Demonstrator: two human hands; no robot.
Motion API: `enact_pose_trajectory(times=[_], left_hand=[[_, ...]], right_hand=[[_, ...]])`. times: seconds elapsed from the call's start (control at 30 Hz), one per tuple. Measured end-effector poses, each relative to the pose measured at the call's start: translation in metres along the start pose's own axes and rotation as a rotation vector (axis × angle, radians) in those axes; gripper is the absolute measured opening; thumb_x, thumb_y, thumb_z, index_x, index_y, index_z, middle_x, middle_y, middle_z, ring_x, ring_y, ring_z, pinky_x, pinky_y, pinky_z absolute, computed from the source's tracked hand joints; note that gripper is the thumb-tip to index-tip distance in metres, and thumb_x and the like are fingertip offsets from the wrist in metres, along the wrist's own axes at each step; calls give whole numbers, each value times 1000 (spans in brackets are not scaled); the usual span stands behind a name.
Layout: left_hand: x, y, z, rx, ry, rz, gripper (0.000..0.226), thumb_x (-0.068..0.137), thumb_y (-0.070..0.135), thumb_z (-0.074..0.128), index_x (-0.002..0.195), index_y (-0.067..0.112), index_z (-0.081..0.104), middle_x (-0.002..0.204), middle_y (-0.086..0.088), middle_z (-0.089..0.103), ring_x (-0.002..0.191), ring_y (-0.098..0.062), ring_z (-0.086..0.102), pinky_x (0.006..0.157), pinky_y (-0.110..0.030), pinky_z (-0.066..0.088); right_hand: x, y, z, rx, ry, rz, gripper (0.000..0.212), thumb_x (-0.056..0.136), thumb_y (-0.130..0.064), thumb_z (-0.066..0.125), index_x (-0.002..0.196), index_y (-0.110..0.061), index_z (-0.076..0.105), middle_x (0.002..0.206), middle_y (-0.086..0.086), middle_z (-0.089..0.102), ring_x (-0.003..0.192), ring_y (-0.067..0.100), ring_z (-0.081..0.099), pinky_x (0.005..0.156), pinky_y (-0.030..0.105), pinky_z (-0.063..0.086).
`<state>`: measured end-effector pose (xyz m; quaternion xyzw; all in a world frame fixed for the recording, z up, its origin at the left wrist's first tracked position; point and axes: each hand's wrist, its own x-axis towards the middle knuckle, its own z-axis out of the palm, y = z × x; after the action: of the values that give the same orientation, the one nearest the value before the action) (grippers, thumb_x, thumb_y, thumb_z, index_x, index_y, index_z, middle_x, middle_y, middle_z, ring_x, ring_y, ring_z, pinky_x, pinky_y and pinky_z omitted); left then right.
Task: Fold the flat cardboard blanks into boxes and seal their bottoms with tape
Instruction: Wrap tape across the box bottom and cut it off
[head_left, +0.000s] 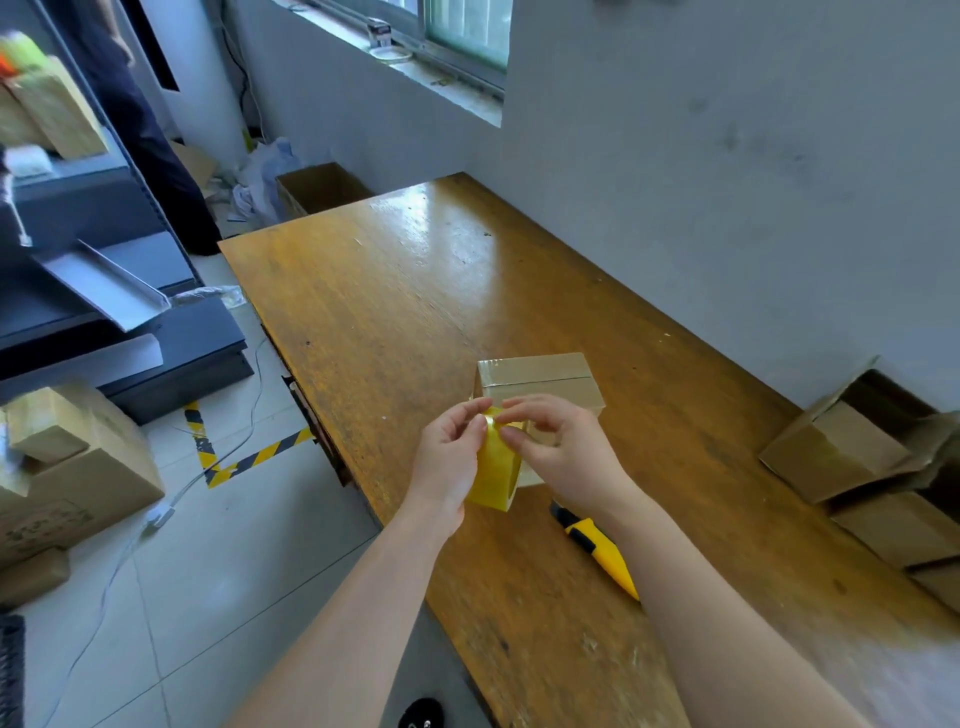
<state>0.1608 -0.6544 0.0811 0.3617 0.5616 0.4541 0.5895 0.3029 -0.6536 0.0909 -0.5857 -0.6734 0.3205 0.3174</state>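
A small folded cardboard box (537, 382) stands on the wooden table (415, 312), its taped flaps facing up. Just in front of it I hold a roll of yellow tape (491, 480) above the table's near edge. My left hand (449, 462) grips the roll from the left side. My right hand (558, 447) pinches the tape's loose end at the top of the roll with thumb and fingertips. A yellow and black utility knife (597, 551) lies on the table under my right forearm.
Several folded boxes (852, 457) lie heaped at the table's right end by the wall. An open carton (317, 189) stands on the floor beyond the far end. Cardboard packages (72, 467) and dark shelving (104, 291) fill the floor to the left.
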Motion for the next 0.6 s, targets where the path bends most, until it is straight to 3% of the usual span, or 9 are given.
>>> enact_pose_trajectory(times=[0.17, 0.23, 0.33, 0.43, 0.6], left_hand=[[1, 13, -6, 7, -65, 73, 23, 102, 16, 50, 108, 31, 65, 99, 7, 69, 89, -11, 65, 69, -26, 53], [3, 16, -9, 30, -88, 99, 23, 101, 15, 50, 103, 33, 64, 96, 7, 70, 88, -11, 66, 69, -26, 54], [6, 19, -12, 108, -138, 143, 23, 101, 17, 52, 98, 34, 67, 94, 2, 72, 90, -19, 67, 77, -37, 57], [9, 19, -13, 152, -183, 157, 22, 101, 20, 52, 96, 35, 67, 89, 0, 72, 85, -19, 66, 78, -42, 56], [9, 18, -3, 211, -215, 178, 19, 101, 22, 51, 102, 30, 68, 86, 5, 71, 79, -12, 64, 66, -27, 51]], right_hand=[[8, -20, 3, -80, -11, 49, 30, 96, -28, 61, 125, -23, 65, 115, -15, 56, 104, 6, 54, 93, 35, 52], [10, -25, 4, -106, 31, 56, 24, 94, -27, 63, 117, -22, 70, 113, -12, 59, 99, 8, 54, 90, 35, 51], [11, -29, 7, -108, 156, 72, 12, 90, -25, 68, 100, -23, 75, 100, -9, 65, 94, 10, 59, 85, 40, 52], [13, -35, 7, -192, 191, 106, 9, 92, -24, 66, 96, -21, 73, 97, -8, 66, 93, 11, 60, 82, 36, 53], [11, -40, 3, -484, 195, 53, 16, 100, -25, 50, 98, -16, 63, 95, -5, 55, 86, 13, 53, 72, 31, 50]])
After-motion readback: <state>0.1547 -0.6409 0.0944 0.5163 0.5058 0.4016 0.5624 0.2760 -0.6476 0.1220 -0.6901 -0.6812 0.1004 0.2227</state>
